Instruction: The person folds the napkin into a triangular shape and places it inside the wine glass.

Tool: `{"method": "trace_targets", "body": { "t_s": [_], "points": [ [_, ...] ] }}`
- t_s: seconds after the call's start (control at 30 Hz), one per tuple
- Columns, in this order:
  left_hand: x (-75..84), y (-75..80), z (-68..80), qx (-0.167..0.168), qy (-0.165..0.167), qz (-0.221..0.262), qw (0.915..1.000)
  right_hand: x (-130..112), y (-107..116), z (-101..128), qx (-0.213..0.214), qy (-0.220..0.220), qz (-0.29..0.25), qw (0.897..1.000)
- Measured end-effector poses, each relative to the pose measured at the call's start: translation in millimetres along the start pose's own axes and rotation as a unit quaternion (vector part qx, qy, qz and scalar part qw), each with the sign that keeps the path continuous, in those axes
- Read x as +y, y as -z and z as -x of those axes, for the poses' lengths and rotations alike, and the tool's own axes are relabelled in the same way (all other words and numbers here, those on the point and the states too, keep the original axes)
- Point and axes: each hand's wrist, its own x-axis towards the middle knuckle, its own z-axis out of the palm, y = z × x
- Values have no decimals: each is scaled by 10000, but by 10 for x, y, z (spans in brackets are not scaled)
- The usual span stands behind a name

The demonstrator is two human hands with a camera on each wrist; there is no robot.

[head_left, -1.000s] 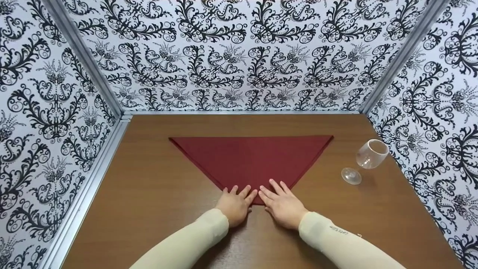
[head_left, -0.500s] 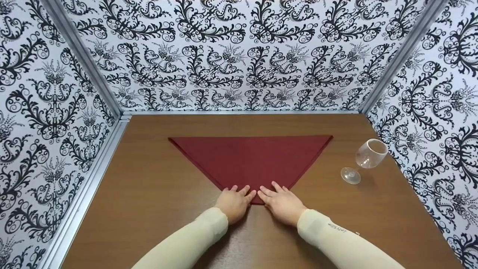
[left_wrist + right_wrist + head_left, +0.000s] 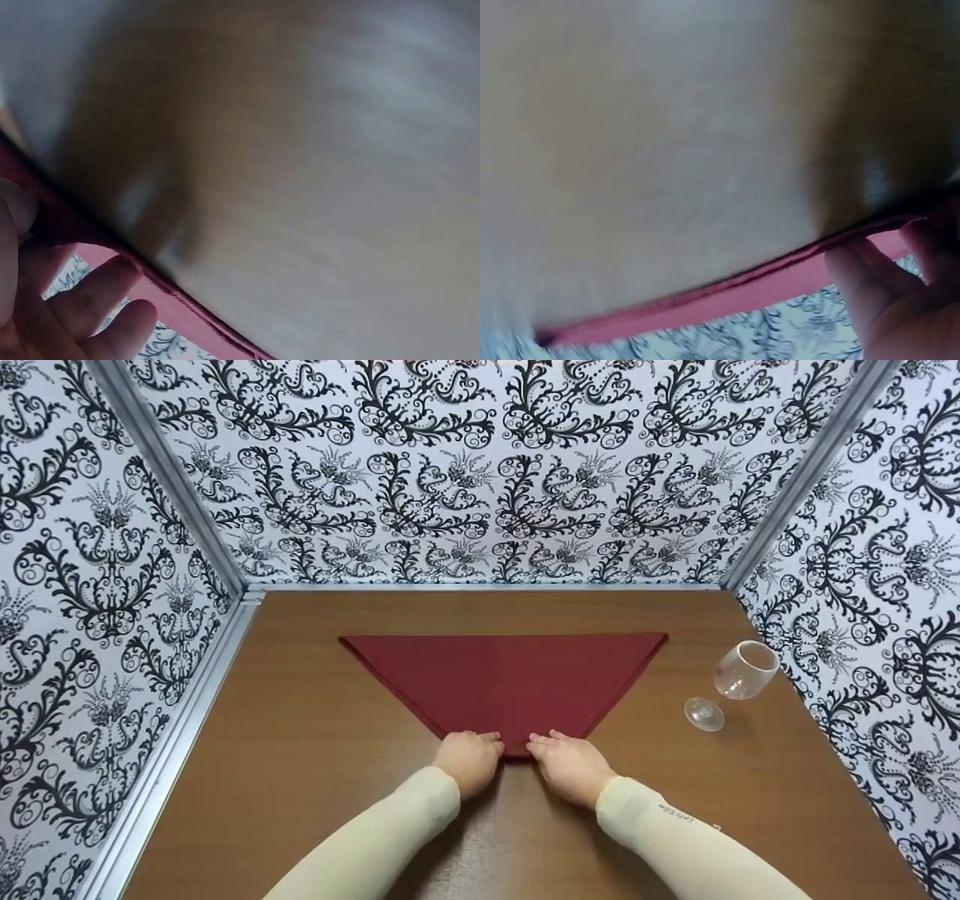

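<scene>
A three-walled booth, of the sort set up in a lab or studio; which of the two cannot be told. Black-and-white scrollwork panels [image 3: 435, 495] fill the top and both sides of the frame, and grey metal rails [image 3: 169, 472] run down their corners at upper left and upper right, boxing in a brown wood-grain tabletop [image 3: 300, 720]. A stemmed glass [image 3: 742, 676] at right and dark-red cloth [image 3: 506, 682] at centre suggest dining.

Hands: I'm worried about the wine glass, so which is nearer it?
The right hand, gripping the red cloth nearer the wine glass; the left hand grips it farther left.
</scene>
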Motion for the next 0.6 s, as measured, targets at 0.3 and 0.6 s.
{"method": "trace_targets", "body": {
  "t_s": [0.3, 0.6],
  "points": [
    [-37, 31, -117, 251, 542, 489, 9970, 12, -38, -105, 576, -811, -662, 9928],
    [-140, 18, -135, 237, 591, 1489, 9868, 44, -63, -108, 843, -367, -732, 9931]
  ]
}}
